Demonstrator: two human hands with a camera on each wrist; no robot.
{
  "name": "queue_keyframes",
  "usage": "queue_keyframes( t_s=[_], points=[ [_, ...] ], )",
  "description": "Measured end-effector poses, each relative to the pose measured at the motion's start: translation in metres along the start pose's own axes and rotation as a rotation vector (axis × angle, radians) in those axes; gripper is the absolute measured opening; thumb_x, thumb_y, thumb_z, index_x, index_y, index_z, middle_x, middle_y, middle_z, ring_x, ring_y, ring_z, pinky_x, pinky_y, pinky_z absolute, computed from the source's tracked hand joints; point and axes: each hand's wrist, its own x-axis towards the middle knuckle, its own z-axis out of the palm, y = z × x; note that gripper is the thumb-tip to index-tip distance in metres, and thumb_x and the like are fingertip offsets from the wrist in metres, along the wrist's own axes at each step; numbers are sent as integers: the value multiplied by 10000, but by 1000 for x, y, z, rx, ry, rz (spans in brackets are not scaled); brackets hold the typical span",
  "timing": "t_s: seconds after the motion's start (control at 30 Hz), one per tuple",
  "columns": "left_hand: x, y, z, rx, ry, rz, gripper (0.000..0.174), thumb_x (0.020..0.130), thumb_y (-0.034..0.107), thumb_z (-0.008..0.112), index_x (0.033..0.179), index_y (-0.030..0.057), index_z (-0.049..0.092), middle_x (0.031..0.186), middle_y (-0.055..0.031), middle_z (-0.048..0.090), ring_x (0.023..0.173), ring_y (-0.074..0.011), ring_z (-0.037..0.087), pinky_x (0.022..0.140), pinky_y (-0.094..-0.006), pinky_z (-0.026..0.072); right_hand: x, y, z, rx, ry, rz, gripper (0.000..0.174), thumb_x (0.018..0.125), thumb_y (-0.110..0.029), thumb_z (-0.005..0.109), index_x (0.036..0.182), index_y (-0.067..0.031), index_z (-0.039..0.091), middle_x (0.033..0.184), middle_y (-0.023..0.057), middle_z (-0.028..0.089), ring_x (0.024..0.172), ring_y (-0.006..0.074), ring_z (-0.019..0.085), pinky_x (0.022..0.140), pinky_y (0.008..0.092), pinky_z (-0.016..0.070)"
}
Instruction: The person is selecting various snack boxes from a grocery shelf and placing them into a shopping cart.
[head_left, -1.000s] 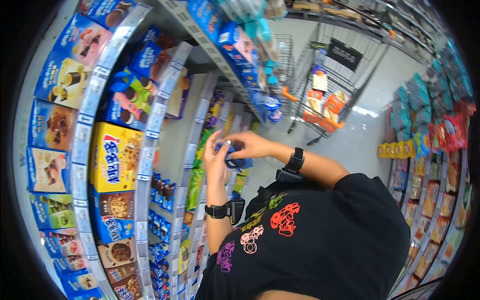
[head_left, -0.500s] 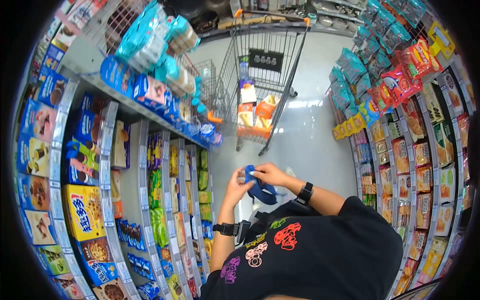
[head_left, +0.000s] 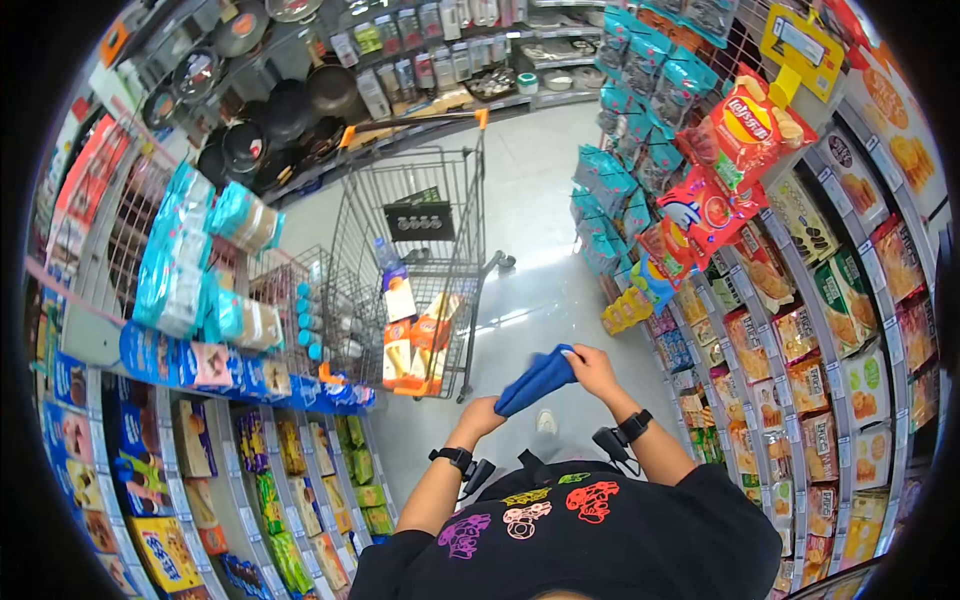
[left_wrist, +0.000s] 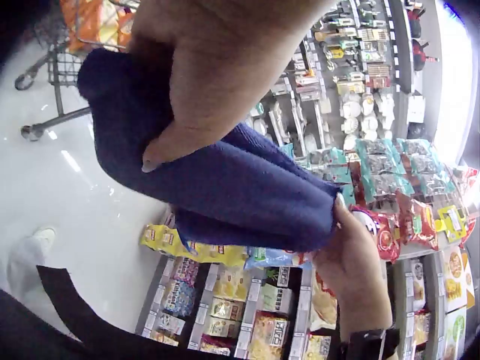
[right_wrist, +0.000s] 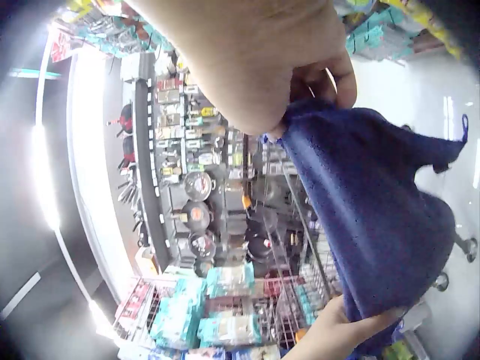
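Inside cart, boxes; nearer, blue cloth

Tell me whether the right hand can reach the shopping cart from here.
Probably not without a step forward: the right hand pinches the blue cloth, which the left hand also grips, and the shopping cart stands ahead across bare floor. Nothing blocks the way.

cart w/ boxes mid-aisle | chip bags R shelves | pans back wall
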Motion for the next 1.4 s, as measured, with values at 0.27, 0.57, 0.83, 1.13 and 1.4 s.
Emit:
queue_keyframes(
  t_s=[0.27,0.57,0.83,1.13,1.4],
  points=[
    [66,30,-8,28,-78,46,293,635,262,679,875,96,656,854,-151,635,824,-333,597,716,-403,483,38,38,-43,-170,169,97,213,824,-184,545,718,1,552,653,189,551,617,348,528,576,402,410],
    [109,23,-167,-450,132,22,225,671,208,701,808,41,637,687,-114,607,665,-215,597,600,-316,445,195,-28,-21,-218,245,-285,213,831,-177,543,737,14,549,720,197,537,710,361,522,633,414,408],
    [43,86,-357,-25,1266,308,166,599,-11,625,751,51,601,793,-71,529,794,-265,512,706,-358,423,306,-226,-45,305,258,-729,64,817,-15,549,852,16,592,851,117,545,721,212,574,622,298,459],
    [144,-5,-271,121,1049,72,188,602,72,626,786,76,588,806,-86,548,816,-287,527,728,-405,420,411,-99,2,-444,-126,-812,172,717,-63,635,872,-136,653,968,66,546,834,257,575,693,347,488],
    [218,12,-163,15,655,-58,142,653,120,613,787,73,607,799,-91,573,829,-283,569,718,-403,470,451,10,4,-666,-442,-649,143,764,-236,614,886,-178,659,870,68,556,726,272,593,636,385,494]
  ],
)
